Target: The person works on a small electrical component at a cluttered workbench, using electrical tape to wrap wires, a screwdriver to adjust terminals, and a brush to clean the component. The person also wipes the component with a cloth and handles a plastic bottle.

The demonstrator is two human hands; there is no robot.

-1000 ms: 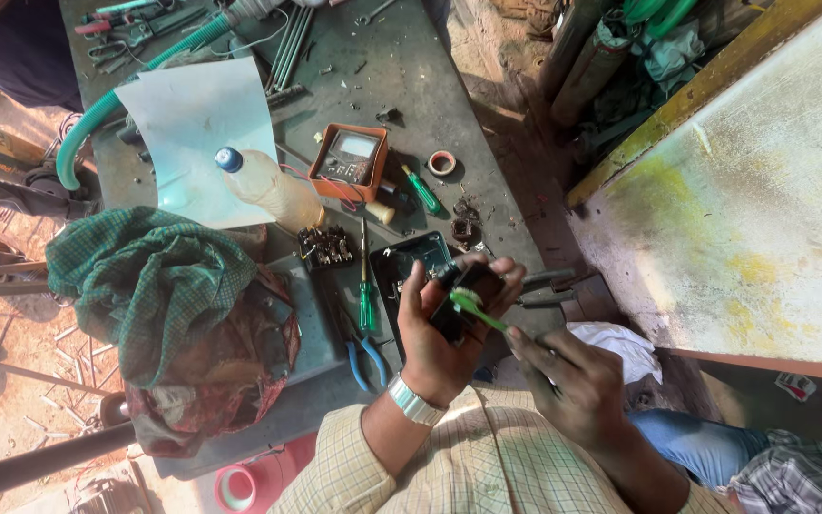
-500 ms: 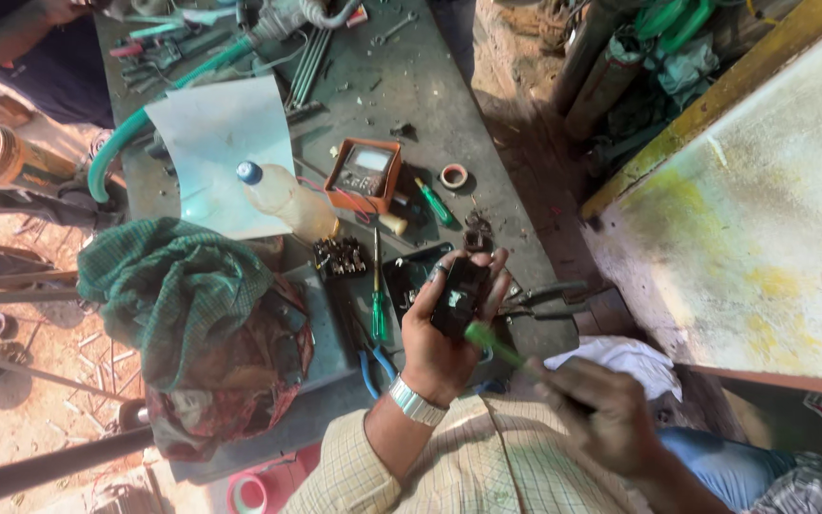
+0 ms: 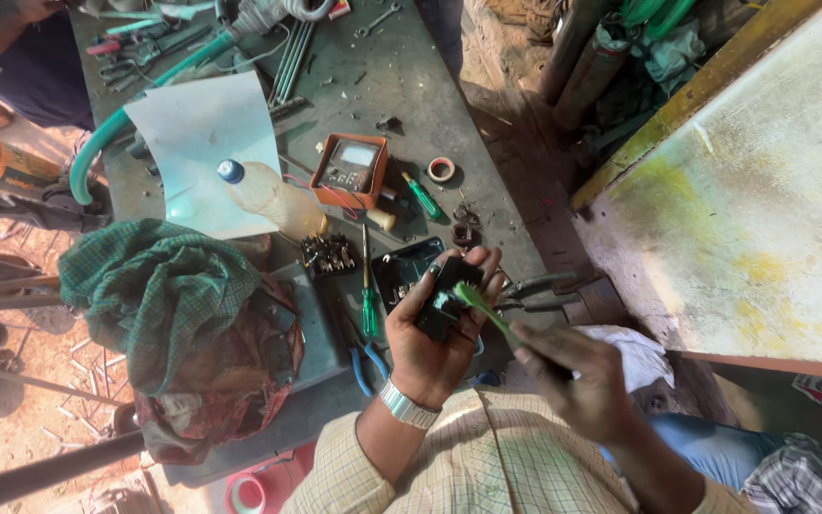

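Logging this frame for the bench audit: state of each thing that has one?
Left hand: gripping black part.
Right hand: holding green tool, tip at the part.
Bottle: lying down, blue cap on.
Meter: flat, face up.
Green screwdriver: lying loose.
Tape roll: lying flat.
Cloth: bunched.

dark, scuffed metal desk (image 3: 430, 105), crowded: pale blue sheet (image 3: 204, 133) under a clear plastic bottle (image 3: 273, 198) with blue cap, orange-cased meter (image 3: 350, 169), green-handled screwdrivers (image 3: 367, 295), small tape roll (image 3: 441, 169), blue-handled pliers (image 3: 362, 360), green checked cloth (image 3: 159, 295), green hose (image 3: 111, 133), loose tools at far end.
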